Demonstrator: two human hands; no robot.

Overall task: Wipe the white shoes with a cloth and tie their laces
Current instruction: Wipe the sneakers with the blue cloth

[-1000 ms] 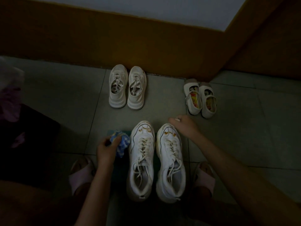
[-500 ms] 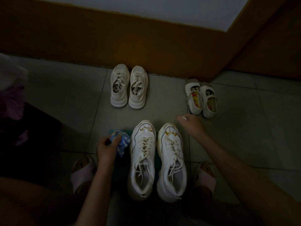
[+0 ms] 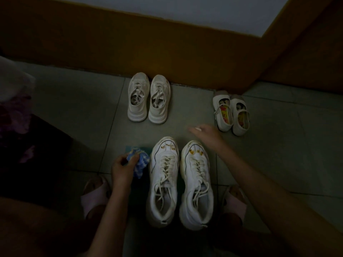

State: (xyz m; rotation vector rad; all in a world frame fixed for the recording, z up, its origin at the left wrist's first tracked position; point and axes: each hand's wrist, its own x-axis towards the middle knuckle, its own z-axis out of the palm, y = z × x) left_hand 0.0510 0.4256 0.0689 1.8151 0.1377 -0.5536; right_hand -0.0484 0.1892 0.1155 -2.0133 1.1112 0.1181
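Head view dim, left hand (image 3: 121, 168) grip clutching blue cloth (image 3: 141, 160), right hand (image 3: 207, 134) blurred, grip unclenched.

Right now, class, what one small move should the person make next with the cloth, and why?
Probably slide the left hand, gripping the blue cloth, sideways onto the toe of the adjacent white shoe and begin wiping. The cloth sits right beside that toe, which shows yellowish marks; the open right hand hovers free past the other shoe.
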